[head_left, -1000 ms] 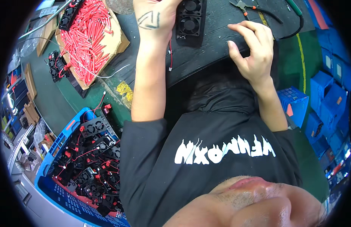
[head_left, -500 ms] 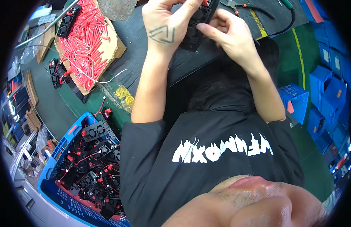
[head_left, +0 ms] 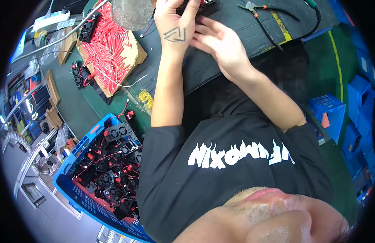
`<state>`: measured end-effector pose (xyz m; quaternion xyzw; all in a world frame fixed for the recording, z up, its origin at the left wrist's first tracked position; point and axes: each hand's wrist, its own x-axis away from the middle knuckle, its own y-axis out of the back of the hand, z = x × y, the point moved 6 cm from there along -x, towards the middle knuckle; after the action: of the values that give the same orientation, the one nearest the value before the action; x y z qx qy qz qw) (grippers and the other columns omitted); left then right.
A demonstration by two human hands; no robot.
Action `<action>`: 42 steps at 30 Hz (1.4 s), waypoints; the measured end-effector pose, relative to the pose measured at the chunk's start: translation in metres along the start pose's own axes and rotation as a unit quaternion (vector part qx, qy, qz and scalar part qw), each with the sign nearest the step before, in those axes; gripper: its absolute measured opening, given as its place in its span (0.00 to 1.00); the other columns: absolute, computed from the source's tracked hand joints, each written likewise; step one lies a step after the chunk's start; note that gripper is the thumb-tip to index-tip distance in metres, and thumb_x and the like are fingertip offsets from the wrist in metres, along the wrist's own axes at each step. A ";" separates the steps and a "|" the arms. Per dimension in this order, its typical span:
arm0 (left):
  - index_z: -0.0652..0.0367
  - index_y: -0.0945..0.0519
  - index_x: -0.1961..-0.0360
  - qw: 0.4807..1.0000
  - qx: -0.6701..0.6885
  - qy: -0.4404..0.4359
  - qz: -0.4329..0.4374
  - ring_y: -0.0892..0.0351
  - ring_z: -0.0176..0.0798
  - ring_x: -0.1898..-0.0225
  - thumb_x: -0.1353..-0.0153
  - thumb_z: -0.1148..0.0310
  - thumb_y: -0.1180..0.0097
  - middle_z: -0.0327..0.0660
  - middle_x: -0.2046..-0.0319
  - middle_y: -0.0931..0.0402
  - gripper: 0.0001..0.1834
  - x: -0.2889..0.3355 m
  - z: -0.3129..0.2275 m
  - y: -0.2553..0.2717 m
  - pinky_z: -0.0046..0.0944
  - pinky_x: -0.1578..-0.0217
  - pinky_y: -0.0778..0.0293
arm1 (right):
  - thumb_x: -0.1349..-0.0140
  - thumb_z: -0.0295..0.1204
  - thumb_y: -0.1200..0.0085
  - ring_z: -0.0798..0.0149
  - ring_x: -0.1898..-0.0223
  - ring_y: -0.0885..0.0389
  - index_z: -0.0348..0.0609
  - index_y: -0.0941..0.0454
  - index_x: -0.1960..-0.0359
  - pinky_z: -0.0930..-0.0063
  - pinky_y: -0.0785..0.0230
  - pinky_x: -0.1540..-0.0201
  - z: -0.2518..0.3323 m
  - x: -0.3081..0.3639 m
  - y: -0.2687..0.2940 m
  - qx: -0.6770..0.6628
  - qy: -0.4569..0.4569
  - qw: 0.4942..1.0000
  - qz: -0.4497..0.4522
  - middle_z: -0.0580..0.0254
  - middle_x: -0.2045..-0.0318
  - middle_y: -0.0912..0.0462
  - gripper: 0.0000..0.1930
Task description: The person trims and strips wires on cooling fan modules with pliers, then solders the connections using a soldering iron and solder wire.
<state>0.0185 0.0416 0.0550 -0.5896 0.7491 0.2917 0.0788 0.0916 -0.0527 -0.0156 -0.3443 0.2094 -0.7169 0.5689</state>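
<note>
Drawn leftward, the unclenched right hand [head_left: 224, 45] sits beside the left hand [head_left: 174, 23] grasping one black fan unit [head_left: 182, 8].

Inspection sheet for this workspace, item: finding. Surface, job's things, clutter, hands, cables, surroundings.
Surface: dark worktable with a yellow strip near its edge.
Job's things: black unit, mostly hidden; blue crate holding many black fan units.
Clutter: pliers; red pieces heaped on cardboard.
Hands: left hand holds the black unit; right hand close beside it, contact unclear.
Cables: black cable at upper right; thin pale wire crossing the red pieces.
Surroundings: green floor; blue bins at right.
</note>
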 end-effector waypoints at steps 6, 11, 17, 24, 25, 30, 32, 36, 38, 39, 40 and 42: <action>0.63 0.15 0.63 0.993 -0.104 -0.052 -0.004 0.20 0.41 0.61 0.38 0.80 0.38 0.45 0.65 0.20 0.04 0.002 -0.004 -0.004 0.36 0.57 0.25 | 0.43 0.22 0.40 0.52 0.54 0.15 0.35 0.19 0.47 0.67 0.22 0.49 0.054 0.040 -0.010 0.573 0.370 0.728 0.057 0.51 0.53 0.16 0.19; 0.62 0.16 0.58 0.991 -0.128 -0.033 -0.024 0.20 0.44 0.59 0.42 0.78 0.34 0.47 0.56 0.22 0.11 0.002 -0.006 0.006 0.39 0.57 0.24 | 0.45 0.22 0.38 0.55 0.62 0.18 0.40 0.17 0.63 0.65 0.23 0.55 0.065 0.037 -0.001 0.595 0.428 0.678 0.051 0.55 0.63 0.17 0.07; 0.57 0.19 0.43 0.931 -0.329 -0.111 0.114 0.29 0.56 0.41 0.58 0.69 0.22 0.48 0.45 0.24 0.36 0.008 -0.026 -0.004 0.53 0.37 0.38 | 0.42 0.22 0.38 0.54 0.64 0.16 0.41 0.16 0.63 0.65 0.23 0.59 0.091 0.018 0.023 0.607 0.373 0.701 -0.013 0.59 0.68 0.15 0.06; 0.55 0.18 0.43 0.924 -0.337 -0.161 0.083 0.24 0.50 0.48 0.52 0.68 0.24 0.45 0.48 0.22 0.31 0.005 -0.030 0.008 0.45 0.46 0.32 | 0.40 0.20 0.39 0.60 0.66 0.15 0.40 0.13 0.62 0.70 0.24 0.60 0.125 0.022 0.019 0.621 0.389 0.680 -0.021 0.59 0.66 0.13 0.07; 0.55 0.16 0.47 0.931 -0.323 -0.160 0.064 0.24 0.49 0.48 0.50 0.67 0.25 0.42 0.50 0.20 0.27 0.007 -0.032 0.019 0.46 0.46 0.31 | 0.42 0.20 0.38 0.56 0.64 0.15 0.42 0.12 0.62 0.67 0.24 0.57 0.135 0.027 0.028 0.635 0.430 0.641 -0.010 0.59 0.65 0.13 0.07; 0.58 0.12 0.56 0.952 -0.303 -0.036 -0.007 0.19 0.42 0.59 0.44 0.78 0.32 0.43 0.60 0.17 0.13 0.032 -0.037 0.072 0.38 0.56 0.23 | 0.37 0.22 0.39 0.67 0.63 0.16 0.43 0.10 0.59 0.74 0.26 0.59 0.241 0.048 0.100 0.712 0.464 0.510 -0.132 0.62 0.62 0.11 0.08; 0.61 0.12 0.57 0.942 -0.333 0.033 -0.006 0.17 0.37 0.62 0.43 0.83 0.35 0.42 0.62 0.17 0.13 0.046 -0.041 0.084 0.34 0.59 0.22 | 0.33 0.23 0.40 0.72 0.62 0.16 0.42 0.10 0.57 0.78 0.26 0.58 0.287 0.045 0.156 0.700 0.429 0.542 -0.180 0.64 0.60 0.11 0.07; 0.60 0.12 0.58 0.930 -0.368 -0.002 0.018 0.17 0.40 0.60 0.45 0.81 0.33 0.43 0.59 0.16 0.13 0.063 -0.042 0.096 0.37 0.56 0.22 | 0.31 0.21 0.42 0.70 0.59 0.13 0.36 0.12 0.54 0.80 0.23 0.56 0.306 0.032 0.166 0.621 0.473 0.604 -0.161 0.59 0.57 0.10 0.08; 0.59 0.12 0.57 0.932 -0.357 -0.047 0.042 0.17 0.42 0.58 0.46 0.79 0.32 0.43 0.57 0.16 0.14 0.049 -0.046 0.072 0.40 0.53 0.23 | 0.31 0.19 0.41 0.70 0.61 0.13 0.35 0.13 0.55 0.79 0.23 0.59 0.286 0.041 0.142 0.584 0.494 0.627 -0.144 0.58 0.61 0.10 0.07; 0.58 0.12 0.56 0.930 -0.349 -0.096 0.068 0.18 0.45 0.56 0.47 0.77 0.31 0.43 0.55 0.16 0.15 0.041 -0.049 0.055 0.43 0.49 0.24 | 0.32 0.19 0.41 0.70 0.62 0.13 0.35 0.13 0.56 0.79 0.23 0.61 0.260 0.045 0.119 0.577 0.479 0.650 -0.129 0.58 0.62 0.10 0.07; 0.55 0.12 0.54 0.929 -0.344 -0.110 0.082 0.19 0.48 0.52 0.49 0.74 0.29 0.41 0.53 0.16 0.18 0.033 -0.046 0.040 0.45 0.45 0.27 | 0.33 0.19 0.40 0.71 0.63 0.13 0.35 0.13 0.57 0.79 0.24 0.63 0.235 0.048 0.096 0.570 0.462 0.670 -0.116 0.58 0.63 0.10 0.07; 0.53 0.15 0.46 0.914 -0.383 -0.098 0.095 0.24 0.48 0.44 0.48 0.72 0.29 0.40 0.47 0.18 0.25 0.022 -0.038 0.029 0.45 0.41 0.31 | 0.36 0.20 0.37 0.69 0.67 0.14 0.39 0.13 0.57 0.78 0.25 0.67 0.178 0.035 0.049 0.581 0.440 0.684 -0.022 0.59 0.66 0.11 0.07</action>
<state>-0.0063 0.0068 0.0862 -0.4686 0.6213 0.6187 -0.1078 0.2505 -0.0833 0.0796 0.4058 -0.0303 -0.7762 0.4816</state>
